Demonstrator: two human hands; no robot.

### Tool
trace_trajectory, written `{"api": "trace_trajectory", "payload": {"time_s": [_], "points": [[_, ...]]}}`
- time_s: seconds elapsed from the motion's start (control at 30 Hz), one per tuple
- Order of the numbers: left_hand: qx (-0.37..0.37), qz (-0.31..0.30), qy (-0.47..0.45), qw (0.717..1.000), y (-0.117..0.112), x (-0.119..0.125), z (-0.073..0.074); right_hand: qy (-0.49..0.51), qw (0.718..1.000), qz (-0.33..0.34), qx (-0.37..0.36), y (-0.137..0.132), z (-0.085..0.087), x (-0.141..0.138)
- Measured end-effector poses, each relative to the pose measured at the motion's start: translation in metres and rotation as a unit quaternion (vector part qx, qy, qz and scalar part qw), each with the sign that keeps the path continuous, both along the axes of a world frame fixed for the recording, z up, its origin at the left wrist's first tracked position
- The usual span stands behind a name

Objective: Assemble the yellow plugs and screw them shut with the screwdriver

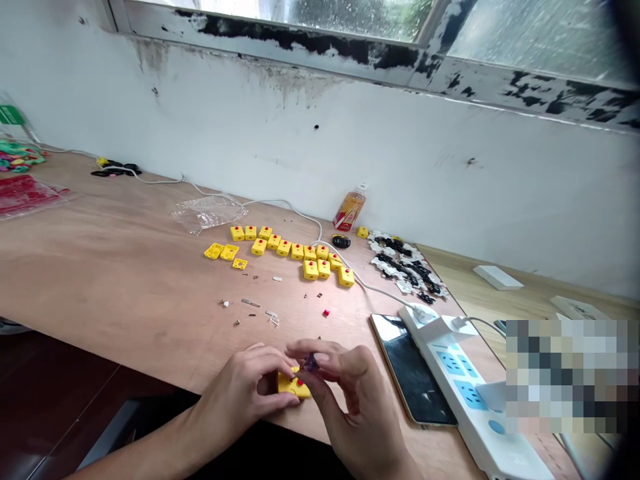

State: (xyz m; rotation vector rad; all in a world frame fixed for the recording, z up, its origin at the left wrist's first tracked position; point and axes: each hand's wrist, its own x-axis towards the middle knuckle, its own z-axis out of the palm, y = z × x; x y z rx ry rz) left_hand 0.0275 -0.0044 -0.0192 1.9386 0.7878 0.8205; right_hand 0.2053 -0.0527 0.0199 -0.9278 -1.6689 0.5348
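Observation:
Near the table's front edge, my left hand (255, 380) grips a small yellow plastic box (299, 390) with a red button on its top, thumb and fingers at its left side. My right hand (345, 387) is closed in a pinch on a small dark purple piece (311, 362), held just above the box. What kind of piece it is, and whether it touches the box, is hidden by the fingers. Just beyond the hands lie loose small parts: a red button cap (326, 313), a flat metal strip (251, 303) and clear plastic bits (273, 319).
Several finished-looking yellow boxes (284, 248) stand in rows farther back, beside open yellow shells (215, 251). A phone (415, 373) and white power strip (465, 393) lie at right. Black and white parts (407, 267), a bottle (350, 208) and a clear bag (210, 212) sit near the wall.

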Motion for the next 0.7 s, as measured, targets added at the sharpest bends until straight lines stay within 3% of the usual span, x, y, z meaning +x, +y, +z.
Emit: {"api": "trace_trajectory", "payload": {"time_s": [0.13,0.3,0.47,0.6,0.7], "points": [[-0.011,-0.007,0.003,1.0,-0.0009,-0.0011,0.0017,0.019,0.995,-0.073,0.071,-0.0007,-0.0003,0.0041],[-0.007,-0.011,-0.008,1.0,-0.0023,-0.0019,0.0018,-0.024,1.0,0.007,-0.006,-0.0035,0.0009,0.0068],[-0.022,-0.011,0.005,1.0,-0.0024,-0.0024,0.0015,0.006,0.988,-0.077,0.13,-0.001,-0.0059,0.0059],[-0.033,-0.021,0.017,0.999,-0.0017,-0.0032,0.003,-0.037,0.998,0.005,0.055,0.002,-0.0065,0.0085],[-0.027,-0.02,0.04,0.999,-0.001,-0.0035,0.0036,0.017,0.996,-0.049,0.068,0.0023,-0.0054,0.0084]]}}
